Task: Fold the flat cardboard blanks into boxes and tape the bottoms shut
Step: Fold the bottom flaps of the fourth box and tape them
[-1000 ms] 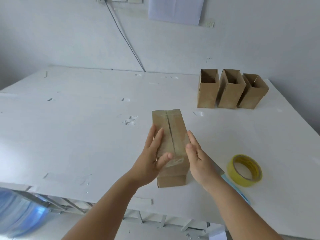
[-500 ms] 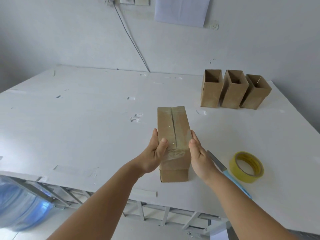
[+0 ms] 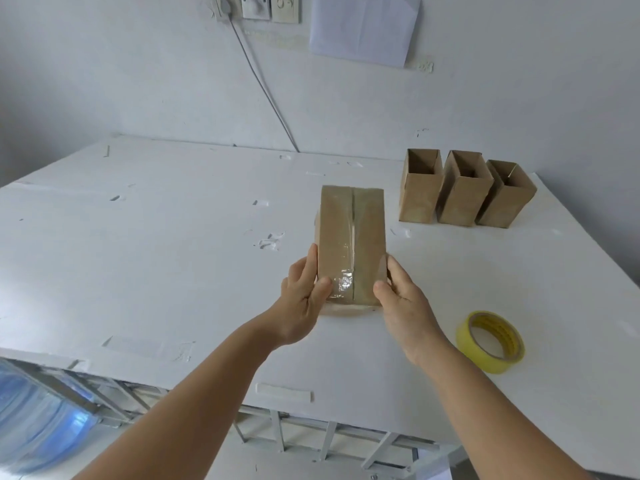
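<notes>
White bench (image 3: 156, 271) bearing three finished boxes (image 3: 464, 188): just left of them, a left hand (image 3: 301, 299) and right hand (image 3: 401, 303) are gripping the box (image 3: 351, 244), fingers (image 3: 311, 261) clamped on its sides, taped bottom up, apparently finishing the seal, with righting it beside the row seemingly next.

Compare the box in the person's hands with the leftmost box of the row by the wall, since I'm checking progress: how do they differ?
The held box shows its closed, clear-taped bottom with a centre seam; the leftmost box shows an open top. The held box is gripped between the left hand and right hand; the leftmost box stands upright, untouched, on the table. Both are plain brown cardboard, similar in shape.
</notes>
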### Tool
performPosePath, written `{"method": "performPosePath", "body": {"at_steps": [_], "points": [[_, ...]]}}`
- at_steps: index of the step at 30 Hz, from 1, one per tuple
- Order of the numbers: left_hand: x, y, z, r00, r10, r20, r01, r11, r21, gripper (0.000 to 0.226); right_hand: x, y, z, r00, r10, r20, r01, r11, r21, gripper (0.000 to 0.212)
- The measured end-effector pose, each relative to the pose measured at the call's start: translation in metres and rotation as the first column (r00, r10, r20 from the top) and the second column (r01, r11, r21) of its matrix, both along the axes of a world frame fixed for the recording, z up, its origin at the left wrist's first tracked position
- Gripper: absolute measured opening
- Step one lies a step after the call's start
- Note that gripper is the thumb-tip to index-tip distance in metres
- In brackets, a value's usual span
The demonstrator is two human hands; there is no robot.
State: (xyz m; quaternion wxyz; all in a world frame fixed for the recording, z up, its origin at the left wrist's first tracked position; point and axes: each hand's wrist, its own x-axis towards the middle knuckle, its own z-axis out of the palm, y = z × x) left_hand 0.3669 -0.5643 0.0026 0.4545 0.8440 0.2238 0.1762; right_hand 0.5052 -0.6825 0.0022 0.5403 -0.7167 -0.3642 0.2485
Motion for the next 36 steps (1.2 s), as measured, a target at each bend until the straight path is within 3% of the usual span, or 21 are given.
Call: {"method": "performPosePath", "body": {"at_steps": [4, 7, 10, 12, 17, 19, 21, 24, 26, 28, 31, 36], "points": [[0.007, 0.015, 0.011, 0.999, 0.029, 0.035, -0.028, 0.999, -0.031, 0.065, 0.002, 0.009, 0.014, 0.999, -0.029, -0.015, 0.030, 0.997, 0.064, 0.056], [0.009, 0.024, 0.018, 0.997, 0.029, 0.065, -0.026, 0.999, -0.046, 0.067, 0.007, 0.015, 0.022, 0.995, -0.075, -0.067, 0.081, 0.992, 0.092, 0.048], [0.014, 0.032, 0.022, 0.987, 0.107, 0.124, -0.074, 0.967, -0.245, 0.052, 0.013, 0.021, 0.026, 0.989, -0.128, -0.080, 0.132, 0.990, 0.056, 0.051], [0.021, 0.034, 0.026, 0.973, 0.184, 0.141, -0.126, 0.930, -0.346, 0.061, 0.013, 0.025, 0.027, 0.989, -0.144, -0.034, 0.145, 0.989, 0.038, 0.055], [0.033, 0.040, 0.016, 0.958, 0.213, 0.194, -0.191, 0.973, -0.127, 0.074, 0.019, 0.038, 0.032, 0.981, -0.139, -0.137, 0.147, 0.988, 0.047, 0.067], [0.035, 0.041, 0.011, 0.961, 0.178, 0.211, -0.160, 0.982, -0.098, 0.063, 0.021, 0.042, 0.035, 0.969, -0.150, -0.198, 0.165, 0.984, 0.061, 0.057], [0.035, 0.040, 0.012, 0.970, 0.130, 0.204, -0.089, 0.975, -0.202, 0.051, 0.022, 0.044, 0.034, 0.964, -0.189, -0.189, 0.202, 0.978, 0.057, 0.052], [0.037, 0.042, 0.018, 0.981, 0.111, 0.157, -0.037, 0.910, -0.413, 0.070, 0.022, 0.046, 0.027, 0.956, -0.232, -0.180, 0.241, 0.970, 0.030, 0.057], [0.041, 0.045, 0.022, 0.990, 0.122, 0.068, -0.079, 0.889, -0.451, 0.080, 0.022, 0.049, 0.023, 0.948, -0.238, -0.210, 0.241, 0.970, -0.011, 0.052], [0.045, 0.047, 0.019, 0.989, 0.149, 0.002, -0.133, 0.887, -0.442, 0.074, 0.020, 0.053, 0.020, 0.951, -0.228, -0.209, 0.224, 0.974, -0.043, 0.050], [0.048, 0.051, 0.011, 0.987, 0.151, 0.052, -0.118, 0.908, -0.403, 0.064, 0.015, 0.059, 0.013, 0.959, -0.255, -0.126, 0.247, 0.966, -0.082, 0.052], [0.052, 0.072, 0.003, 0.992, 0.032, 0.120, -0.009, 0.981, -0.194, 0.052, 0.012, 0.071, -0.004, 0.930, -0.367, -0.026, 0.362, 0.925, -0.118, 0.017]]}}
